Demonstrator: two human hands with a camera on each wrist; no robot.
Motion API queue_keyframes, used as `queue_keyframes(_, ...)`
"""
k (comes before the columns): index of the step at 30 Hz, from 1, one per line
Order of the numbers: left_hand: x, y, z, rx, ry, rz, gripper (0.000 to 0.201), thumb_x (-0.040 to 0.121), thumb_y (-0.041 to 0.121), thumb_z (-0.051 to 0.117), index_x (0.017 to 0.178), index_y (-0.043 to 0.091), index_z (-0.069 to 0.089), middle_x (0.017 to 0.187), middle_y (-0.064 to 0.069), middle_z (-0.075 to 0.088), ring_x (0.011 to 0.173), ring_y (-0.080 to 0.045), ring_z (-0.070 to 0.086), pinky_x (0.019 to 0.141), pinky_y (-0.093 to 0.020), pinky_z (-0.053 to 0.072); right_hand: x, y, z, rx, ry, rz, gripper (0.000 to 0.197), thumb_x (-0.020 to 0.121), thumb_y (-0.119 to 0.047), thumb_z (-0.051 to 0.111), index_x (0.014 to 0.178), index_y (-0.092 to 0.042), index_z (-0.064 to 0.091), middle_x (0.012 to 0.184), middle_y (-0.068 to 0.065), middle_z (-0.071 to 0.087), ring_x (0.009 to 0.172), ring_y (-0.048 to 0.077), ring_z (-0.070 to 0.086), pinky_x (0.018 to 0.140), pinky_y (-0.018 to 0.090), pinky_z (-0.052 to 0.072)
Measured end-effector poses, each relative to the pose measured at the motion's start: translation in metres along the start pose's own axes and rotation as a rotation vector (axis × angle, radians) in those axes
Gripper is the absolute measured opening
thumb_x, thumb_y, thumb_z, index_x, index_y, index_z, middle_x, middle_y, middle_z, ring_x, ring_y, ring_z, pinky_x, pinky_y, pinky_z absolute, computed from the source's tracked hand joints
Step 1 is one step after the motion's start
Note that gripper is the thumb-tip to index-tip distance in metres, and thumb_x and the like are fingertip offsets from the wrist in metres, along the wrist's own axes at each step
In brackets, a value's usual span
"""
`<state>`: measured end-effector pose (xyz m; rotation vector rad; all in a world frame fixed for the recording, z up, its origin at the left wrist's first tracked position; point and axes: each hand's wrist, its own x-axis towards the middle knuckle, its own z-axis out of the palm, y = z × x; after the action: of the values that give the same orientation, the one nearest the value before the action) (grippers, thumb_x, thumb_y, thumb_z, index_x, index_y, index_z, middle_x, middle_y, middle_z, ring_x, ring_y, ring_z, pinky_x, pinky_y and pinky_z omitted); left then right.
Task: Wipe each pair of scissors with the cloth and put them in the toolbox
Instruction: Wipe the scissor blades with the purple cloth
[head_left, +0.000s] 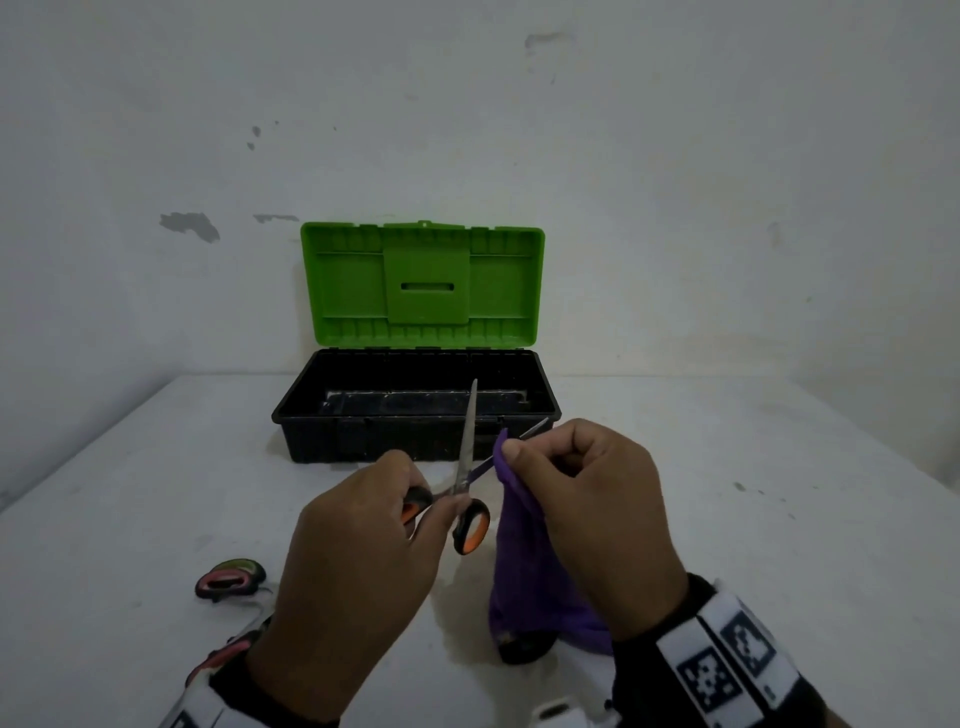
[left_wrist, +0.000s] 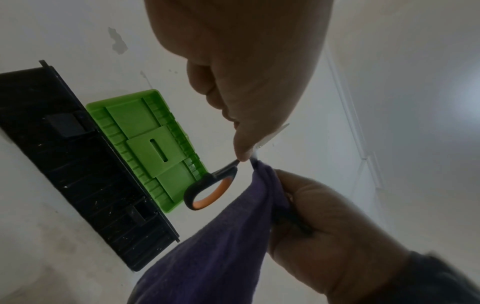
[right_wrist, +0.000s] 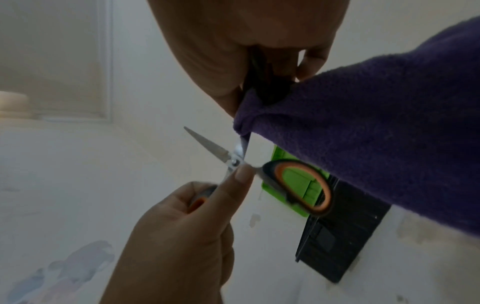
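Dim, even light throughout; soft shadows lie on the table. Wrist views show wide-angle bending and slight blur; pale glare at the left-wrist view's right edge.

It looked like a plain room in a home. Behind the toolbox stood a white wall with chipped paint spots. Under the toolbox was a bare white worktop. A white panelled frame, maybe a door, showed in the right wrist view.

I can read no words or numbers; only black-and-white square marker patterns on my right white wristband.
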<state>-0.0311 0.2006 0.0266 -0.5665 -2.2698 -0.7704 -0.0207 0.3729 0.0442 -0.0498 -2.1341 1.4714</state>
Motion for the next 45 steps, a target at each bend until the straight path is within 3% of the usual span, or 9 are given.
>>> queue_keyframes(10,0.003,0.007,-0.011,-0.044,-0.053,-0.051,0.03,0.071,0.051,0.066,0.07,0.03,0.044,0.051,0.019,0.035,0.038,0.003,0.035,0.036,-0.004,0.022,0.011,0.003,-0.008,0.033,0.08,0.019,0.015,0.082,-0.026,0.077,0.07,-0.02,0.072,0.066,-0.005,0.073,0.061,0.01,0.068,0.056,0.023,0.053)
queue_keyframes(16,0.003,0.008,-0.011,-0.051,-0.072,-0.071,0.03,0.072,0.054,0.062,0.07,0.031,0.043,0.049,0.019,0.034,0.037,0.001,0.036,0.033,-0.007,0.023,0.005,-0.002,-0.006,0.04,0.029,0.02,0.016,0.082,-0.027,0.077,0.069,-0.019,0.071,0.063,-0.004,0.072,0.056,0.007,0.065,0.051,0.015,0.048)
queue_keyframes(20,0.001,0.008,-0.011,-0.033,-0.085,-0.088,0.031,0.071,0.052,0.066,0.066,0.028,0.047,0.047,0.014,0.041,0.037,-0.003,0.04,0.035,-0.007,0.026,0.015,0.004,-0.013,0.051,0.061,0.037,0.018,0.081,-0.027,0.078,0.068,-0.016,0.072,0.063,-0.001,0.072,0.057,0.012,0.066,0.054,0.027,0.053)
queue_keyframes(24,0.0,0.008,-0.012,-0.122,-0.102,-0.298,0.035,0.07,0.055,0.072,0.065,0.027,0.05,0.054,0.006,0.051,0.049,-0.008,0.049,0.042,-0.013,0.039,0.028,0.01,-0.029,0.101,0.181,0.033,0.019,0.08,-0.024,0.079,0.066,-0.015,0.071,0.061,0.0,0.072,0.056,0.011,0.064,0.059,0.031,0.053)
queue_keyframes(28,0.005,0.005,-0.014,-0.321,-0.172,-0.463,0.034,0.069,0.052,0.076,0.066,0.022,0.059,0.057,0.0,0.057,0.052,-0.011,0.052,0.051,-0.024,0.046,0.019,0.007,-0.037,0.116,0.074,-0.062,0.012,0.079,-0.02,0.079,0.07,-0.016,0.072,0.065,0.0,0.073,0.06,0.014,0.066,0.06,0.032,0.054)
queue_keyframes(33,0.009,0.008,-0.013,-0.596,-0.304,-0.591,0.039,0.063,0.049,0.078,0.066,0.014,0.061,0.046,0.006,0.045,0.043,-0.005,0.038,0.047,-0.024,0.037,-0.001,0.006,-0.026,0.026,-0.098,-0.211,0.012,0.076,-0.017,0.082,0.07,-0.022,0.072,0.069,-0.01,0.072,0.066,0.007,0.066,0.063,0.013,0.049)
queue_keyframes(39,0.012,0.01,-0.011,-0.726,-0.403,-0.641,0.044,0.063,0.046,0.075,0.073,0.007,0.059,0.042,0.007,0.038,0.035,-0.004,0.031,0.041,-0.018,0.028,-0.009,0.003,-0.018,-0.004,-0.164,-0.228,0.012,0.076,-0.022,0.081,0.07,-0.023,0.071,0.07,-0.013,0.072,0.069,0.006,0.066,0.063,0.008,0.044)
queue_keyframes(42,0.012,0.012,-0.012,-0.744,-0.421,-0.612,0.042,0.065,0.046,0.074,0.071,0.007,0.057,0.043,0.007,0.037,0.035,-0.004,0.029,0.039,-0.016,0.028,-0.004,0.006,-0.019,-0.012,-0.09,-0.229,0.013,0.076,-0.02,0.081,0.069,-0.023,0.071,0.069,-0.012,0.072,0.068,0.006,0.065,0.062,0.009,0.044)
queue_keyframes(45,0.012,0.012,-0.011,-0.767,-0.43,-0.612,0.045,0.066,0.044,0.074,0.07,0.004,0.056,0.043,0.006,0.036,0.035,-0.004,0.028,0.038,-0.016,0.027,0.0,0.012,-0.02,0.016,-0.041,-0.192,0.013,0.077,-0.019,0.081,0.07,-0.022,0.071,0.069,-0.01,0.072,0.067,0.01,0.066,0.063,0.021,0.052)
